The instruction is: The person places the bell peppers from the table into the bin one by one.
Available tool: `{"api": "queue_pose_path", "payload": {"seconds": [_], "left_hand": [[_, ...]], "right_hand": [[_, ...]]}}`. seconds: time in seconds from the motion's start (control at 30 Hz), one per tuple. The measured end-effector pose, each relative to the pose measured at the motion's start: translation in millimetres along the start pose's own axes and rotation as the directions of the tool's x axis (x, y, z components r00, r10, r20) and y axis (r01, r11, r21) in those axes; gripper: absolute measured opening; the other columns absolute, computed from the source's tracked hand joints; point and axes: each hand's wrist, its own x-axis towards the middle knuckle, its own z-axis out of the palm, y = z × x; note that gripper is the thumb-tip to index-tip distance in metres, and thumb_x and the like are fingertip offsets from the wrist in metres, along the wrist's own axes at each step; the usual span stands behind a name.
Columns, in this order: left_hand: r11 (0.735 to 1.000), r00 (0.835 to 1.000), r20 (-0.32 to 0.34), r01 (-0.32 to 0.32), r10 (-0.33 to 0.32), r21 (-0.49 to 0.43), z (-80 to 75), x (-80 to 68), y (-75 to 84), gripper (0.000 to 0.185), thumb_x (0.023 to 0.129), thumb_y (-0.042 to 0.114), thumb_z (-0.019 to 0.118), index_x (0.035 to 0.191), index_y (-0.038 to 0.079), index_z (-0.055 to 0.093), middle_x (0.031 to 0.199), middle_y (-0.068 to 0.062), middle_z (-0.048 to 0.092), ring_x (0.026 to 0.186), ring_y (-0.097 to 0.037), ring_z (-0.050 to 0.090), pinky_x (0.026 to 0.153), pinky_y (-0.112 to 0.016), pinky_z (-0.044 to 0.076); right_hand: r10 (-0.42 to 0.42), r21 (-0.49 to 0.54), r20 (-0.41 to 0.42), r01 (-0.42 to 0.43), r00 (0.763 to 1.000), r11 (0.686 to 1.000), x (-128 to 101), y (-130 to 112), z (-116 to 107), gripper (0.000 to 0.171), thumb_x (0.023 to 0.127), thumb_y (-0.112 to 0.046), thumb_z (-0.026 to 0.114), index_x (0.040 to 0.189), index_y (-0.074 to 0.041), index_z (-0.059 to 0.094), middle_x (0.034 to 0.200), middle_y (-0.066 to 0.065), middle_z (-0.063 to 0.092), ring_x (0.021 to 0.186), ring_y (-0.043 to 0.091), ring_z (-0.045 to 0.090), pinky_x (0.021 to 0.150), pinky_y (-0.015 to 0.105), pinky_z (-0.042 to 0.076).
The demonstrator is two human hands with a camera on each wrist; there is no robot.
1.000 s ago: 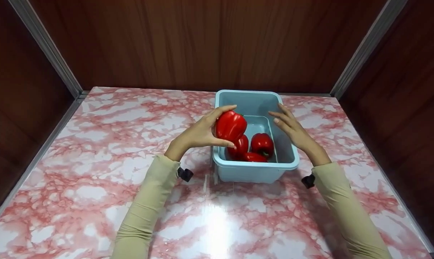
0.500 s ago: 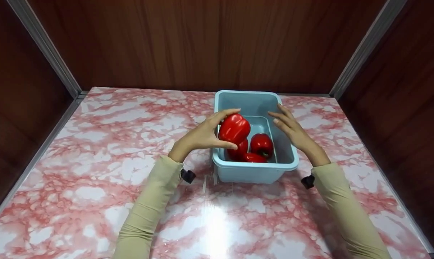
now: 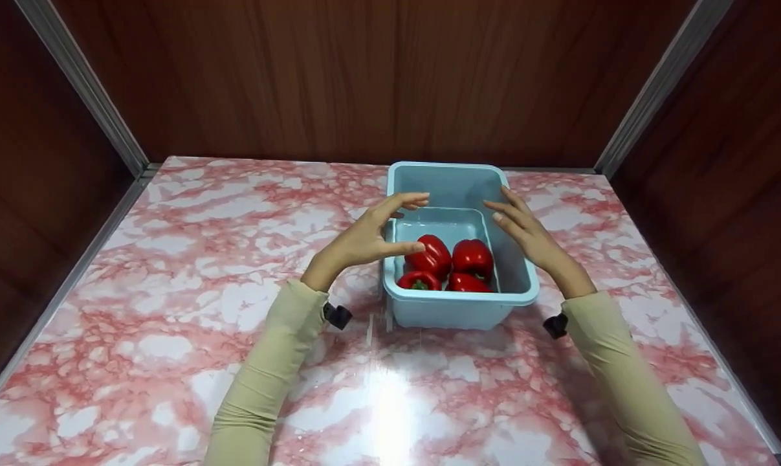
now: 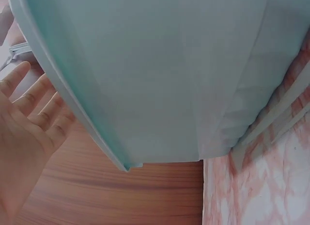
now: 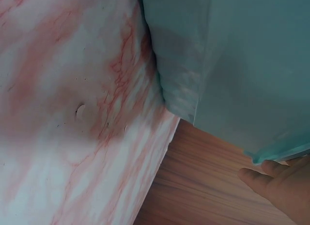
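Note:
Several red bell peppers lie in the near half of a light blue plastic bin [image 3: 461, 310]. Among them, one bell pepper [image 3: 433, 257] leans at the left and another bell pepper [image 3: 473, 257] sits to its right. Over the bin's left rim, my left hand [image 3: 364, 236] has thumb and fingers spread apart and holds nothing. The left wrist view shows its fingers beside the bin's outer wall [image 4: 145, 80]. My right hand [image 3: 531, 238] hangs over the right rim, fingers extended inward and holding nothing. In the right wrist view its fingertips are near the rim; contact is unclear.
The bin stands on a red-and-white marbled table [image 3: 189, 278], towards the back. Dark wood-look panels [image 3: 338, 77] rise behind the table and at both sides, joined by metal corner strips [image 3: 662, 84].
My left hand carried a bell pepper slightly right over the bin, then let it go. That pepper now lies among the others, which have shifted. The right hand stays in place.

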Motion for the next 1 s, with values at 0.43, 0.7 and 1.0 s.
{"api": "queue_pose_path", "payload": {"seconds": [0.43,0.7,1.0], "left_hand": [[0.998,1.000,-0.005,0.024,-0.023,0.055,8.3,3.0,-35.1,0.067,0.080,0.029,0.073,0.138,0.023,0.041,0.137,0.003,0.047,0.124,-0.012,0.042,0.104,-0.038,0.035],[0.995,0.998,0.012,0.055,-0.056,0.082,7.9,1.5,-41.7,0.066,0.080,0.049,0.067,0.138,0.033,0.039,0.138,0.016,0.042,0.126,-0.004,0.037,0.105,-0.040,0.034],[0.995,0.999,-0.006,0.049,-0.049,0.088,6.3,-1.7,-45.1,0.063,0.082,0.048,0.065,0.137,0.034,0.040,0.138,0.014,0.042,0.127,-0.006,0.037,0.107,-0.038,0.032]], "right_hand": [[0.008,-0.019,0.001,-0.008,1.000,1.000,1,1,-2,0.046,0.098,-0.034,0.042,0.137,-0.010,0.046,0.156,0.008,0.008,0.142,0.030,0.005,0.109,0.061,0.010],[0.011,-0.032,0.029,-0.010,1.000,0.999,-8,-32,-6,0.043,0.099,-0.023,0.042,0.137,-0.002,0.043,0.154,0.019,0.007,0.140,0.039,0.003,0.107,0.065,0.006],[-0.009,-0.118,0.026,0.012,1.000,0.993,-2,-2,-5,0.047,0.097,-0.038,0.043,0.137,-0.014,0.046,0.155,0.009,0.010,0.142,0.032,0.005,0.107,0.065,0.007]]}}
